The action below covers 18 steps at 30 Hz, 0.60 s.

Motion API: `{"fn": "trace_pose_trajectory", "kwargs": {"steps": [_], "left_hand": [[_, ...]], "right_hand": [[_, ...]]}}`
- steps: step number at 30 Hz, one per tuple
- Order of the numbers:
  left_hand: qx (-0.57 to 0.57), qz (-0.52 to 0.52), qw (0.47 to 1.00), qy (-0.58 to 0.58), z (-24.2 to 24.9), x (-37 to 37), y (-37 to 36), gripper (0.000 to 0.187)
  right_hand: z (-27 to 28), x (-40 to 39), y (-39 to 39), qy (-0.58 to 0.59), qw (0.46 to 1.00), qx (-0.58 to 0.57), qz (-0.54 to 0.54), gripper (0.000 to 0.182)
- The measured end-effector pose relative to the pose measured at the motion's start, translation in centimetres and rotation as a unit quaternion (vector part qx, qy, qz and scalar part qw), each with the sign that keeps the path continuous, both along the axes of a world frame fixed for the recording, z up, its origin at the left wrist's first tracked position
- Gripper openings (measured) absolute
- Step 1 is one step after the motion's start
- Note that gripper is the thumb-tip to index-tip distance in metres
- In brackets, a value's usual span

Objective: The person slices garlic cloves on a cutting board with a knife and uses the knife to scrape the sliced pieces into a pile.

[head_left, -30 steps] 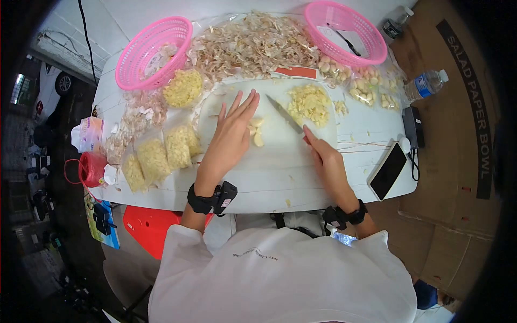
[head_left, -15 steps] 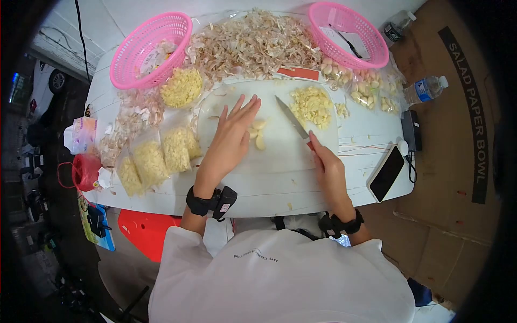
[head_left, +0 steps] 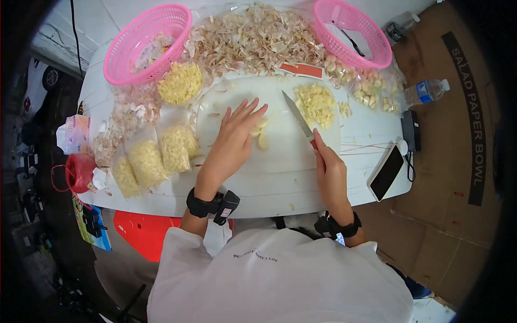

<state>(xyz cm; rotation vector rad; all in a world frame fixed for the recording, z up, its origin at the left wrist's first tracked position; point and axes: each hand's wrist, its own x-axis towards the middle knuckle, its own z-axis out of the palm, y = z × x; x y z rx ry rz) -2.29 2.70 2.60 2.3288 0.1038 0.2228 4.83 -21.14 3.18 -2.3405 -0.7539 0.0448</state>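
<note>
My right hand (head_left: 327,159) is closed round the red handle of a knife (head_left: 299,116), whose blade points up and left beside a heap of chopped garlic (head_left: 315,103). Over the left part of the white cutting board (head_left: 291,156) is my left hand (head_left: 237,132), palm down with the fingers stretched out. Several peeled garlic cloves (head_left: 262,141) lie just right of that hand, partly hidden by its fingers.
Garlic skins (head_left: 258,40) pile along the back between a left pink basket (head_left: 116,59) and a right pink basket (head_left: 379,54). Bags of chopped garlic (head_left: 146,161) stand at left. Bagged cloves (head_left: 369,94), a water bottle (head_left: 428,91) and a phone (head_left: 386,173) are at right.
The knife has shifted slightly right, nearer the chopped garlic, its blade turned a little. My left hand has moved slightly, its fingers still spread over the board. The view has tilted slightly.
</note>
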Motion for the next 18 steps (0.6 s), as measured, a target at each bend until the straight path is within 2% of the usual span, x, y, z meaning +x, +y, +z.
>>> {"fn": "trace_pose_trajectory", "kwargs": {"steps": [2,4,8,11,13,18], "left_hand": [[0.000,-0.001,1.000,-0.008,0.0,-0.1,-0.1,0.072],[-0.001,0.000,1.000,-0.017,0.1,-0.1,-0.1,0.071],[-0.002,0.003,1.000,-0.025,0.3,-0.1,-0.2,0.069],[-0.001,0.001,1.000,-0.024,0.1,-0.1,-0.3,0.068],[0.001,-0.002,1.000,-0.023,0.1,-0.1,-0.2,0.068],[0.009,0.004,1.000,-0.022,0.2,-0.1,-0.2,0.066]], "right_hand": [[-0.3,-0.3,-0.1,0.005,1.000,-0.026,-0.003,0.054],[-1.0,0.0,-0.7,-0.052,0.998,-0.004,-0.030,0.055],[-1.1,0.3,-1.8,-0.083,0.996,0.018,-0.015,0.054],[-0.7,-0.1,-2.1,-0.070,0.997,-0.038,-0.008,0.056],[-0.6,-0.3,-2.5,-0.107,0.986,-0.130,0.008,0.060],[1.1,-0.7,-4.2,-0.119,0.974,-0.176,0.078,0.065]]}}
